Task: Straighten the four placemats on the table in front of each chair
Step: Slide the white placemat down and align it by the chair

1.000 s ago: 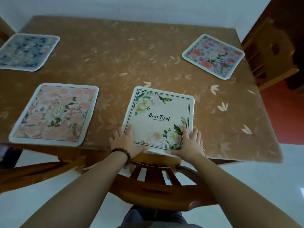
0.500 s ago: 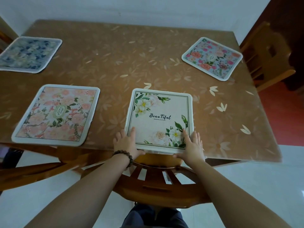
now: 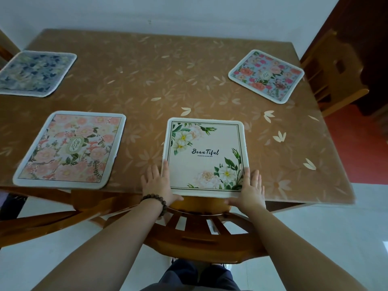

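A cream placemat with white flowers and the word "Beautiful" (image 3: 204, 156) lies at the table's near edge, its sides about square to that edge. My left hand (image 3: 158, 184) lies flat at its near left corner with straight fingers, thumb along the front edge. My right hand (image 3: 249, 189) lies flat at the near right corner in the same way. A pink floral placemat (image 3: 70, 150) lies to the left, slightly skewed. At the far left lies a dark blue floral placemat (image 3: 35, 73). A blue and pink floral placemat (image 3: 266, 75) lies rotated at the far right.
The brown table (image 3: 147, 85) has a leaf-patterned cover. A wooden chair (image 3: 199, 234) stands between me and the table, its back under my forearms. Another wooden chair (image 3: 336, 72) stands at the right side. White wall lies behind the table.
Both hands have turned the cream placemat a little clockwise, so it now lies squarer to the table edge. My hands have slid outward to its near corners.
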`<state>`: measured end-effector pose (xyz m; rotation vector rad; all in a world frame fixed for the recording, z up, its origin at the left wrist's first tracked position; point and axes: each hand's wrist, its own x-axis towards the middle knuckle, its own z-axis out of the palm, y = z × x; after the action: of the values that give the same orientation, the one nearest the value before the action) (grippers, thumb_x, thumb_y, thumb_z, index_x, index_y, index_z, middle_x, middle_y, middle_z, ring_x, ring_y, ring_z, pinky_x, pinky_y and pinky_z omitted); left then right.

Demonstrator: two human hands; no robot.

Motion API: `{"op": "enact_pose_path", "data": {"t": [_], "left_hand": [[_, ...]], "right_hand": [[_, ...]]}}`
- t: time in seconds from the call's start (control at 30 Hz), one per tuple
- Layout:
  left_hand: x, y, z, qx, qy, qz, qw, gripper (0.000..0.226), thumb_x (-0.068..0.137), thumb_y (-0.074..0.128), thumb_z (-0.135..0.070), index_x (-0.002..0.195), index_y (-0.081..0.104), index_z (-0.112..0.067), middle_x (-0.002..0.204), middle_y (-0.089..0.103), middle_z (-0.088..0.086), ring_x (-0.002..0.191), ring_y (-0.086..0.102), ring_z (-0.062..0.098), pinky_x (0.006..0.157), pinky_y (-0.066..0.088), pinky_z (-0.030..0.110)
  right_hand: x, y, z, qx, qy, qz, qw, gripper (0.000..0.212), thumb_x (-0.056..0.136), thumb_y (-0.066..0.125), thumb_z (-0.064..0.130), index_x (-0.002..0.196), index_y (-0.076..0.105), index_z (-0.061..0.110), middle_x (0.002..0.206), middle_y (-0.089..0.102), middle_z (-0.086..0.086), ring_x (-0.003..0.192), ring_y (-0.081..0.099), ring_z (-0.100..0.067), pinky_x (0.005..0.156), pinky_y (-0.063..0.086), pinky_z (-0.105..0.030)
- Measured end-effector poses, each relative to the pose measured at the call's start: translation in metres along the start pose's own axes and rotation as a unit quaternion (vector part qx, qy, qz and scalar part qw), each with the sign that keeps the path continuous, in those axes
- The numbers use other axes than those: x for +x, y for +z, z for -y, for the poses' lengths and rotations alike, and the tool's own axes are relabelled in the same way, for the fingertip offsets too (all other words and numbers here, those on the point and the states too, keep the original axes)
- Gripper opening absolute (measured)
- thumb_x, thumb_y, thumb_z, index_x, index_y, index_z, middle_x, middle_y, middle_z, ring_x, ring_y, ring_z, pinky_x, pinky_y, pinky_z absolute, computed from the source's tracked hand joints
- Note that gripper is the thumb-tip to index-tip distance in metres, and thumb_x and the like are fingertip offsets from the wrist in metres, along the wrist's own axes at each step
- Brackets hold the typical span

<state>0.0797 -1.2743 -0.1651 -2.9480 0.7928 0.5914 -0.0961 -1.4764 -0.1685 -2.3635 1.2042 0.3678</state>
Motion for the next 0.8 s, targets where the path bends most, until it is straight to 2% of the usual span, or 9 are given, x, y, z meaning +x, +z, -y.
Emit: {"op": "enact_pose_path", "data": {"t": [0.07,0.13,0.3,0.57,0.8], "left_hand": [[0.002,0.001,0.003,-0.001,-0.027,0.039,0.999,0.144,0.049,0.069,-0.078,0.144,-0.02,-0.016,0.155,-0.01,0.016,0.141,-0.009,0.034,0.111,0.006,0.055],[0.003,0.003,0.004,0.009,-0.029,0.063,0.998,0.145,0.048,0.067,-0.08,0.144,-0.019,-0.013,0.155,-0.017,0.014,0.141,-0.016,0.033,0.112,0.001,0.056],[0.009,0.007,0.003,-0.012,-0.015,0.054,0.998,0.141,0.05,0.07,-0.076,0.145,-0.012,-0.013,0.156,-0.016,0.007,0.142,-0.016,0.026,0.114,0.0,0.054],[0.012,0.006,0.004,-0.051,-0.029,0.054,0.997,0.144,0.046,0.077,-0.07,0.146,-0.011,-0.015,0.155,-0.019,0.006,0.141,-0.017,0.026,0.114,-0.002,0.052],[0.009,0.003,0.0,-0.033,-0.027,0.064,0.997,0.145,0.047,0.075,-0.072,0.145,-0.013,-0.013,0.155,-0.019,0.01,0.141,-0.016,0.028,0.113,-0.002,0.052]], "right_hand": [[0.001,0.0,-0.002,-0.005,0.025,0.004,1.0,0.138,0.06,0.08,0.055,0.146,-0.018,0.013,0.155,-0.021,-0.015,0.142,-0.019,-0.029,0.117,-0.001,-0.046],[0.002,0.0,-0.003,-0.01,0.03,0.01,0.999,0.136,0.059,0.08,0.058,0.148,-0.013,0.011,0.155,-0.021,-0.014,0.142,-0.019,-0.029,0.116,-0.001,-0.047],[0.004,0.002,-0.004,-0.005,0.031,0.007,0.999,0.132,0.059,0.08,0.057,0.148,-0.007,0.012,0.156,-0.019,-0.014,0.142,-0.019,-0.028,0.116,-0.001,-0.047],[0.005,0.005,-0.006,0.008,0.03,-0.011,0.999,0.127,0.059,0.082,0.054,0.148,0.0,0.013,0.157,-0.015,-0.013,0.143,-0.016,-0.029,0.116,-0.001,-0.048],[0.005,0.003,-0.005,-0.012,0.036,-0.002,0.999,0.129,0.061,0.08,0.054,0.149,-0.005,0.013,0.157,-0.015,-0.013,0.143,-0.016,-0.029,0.116,-0.001,-0.049]]}}
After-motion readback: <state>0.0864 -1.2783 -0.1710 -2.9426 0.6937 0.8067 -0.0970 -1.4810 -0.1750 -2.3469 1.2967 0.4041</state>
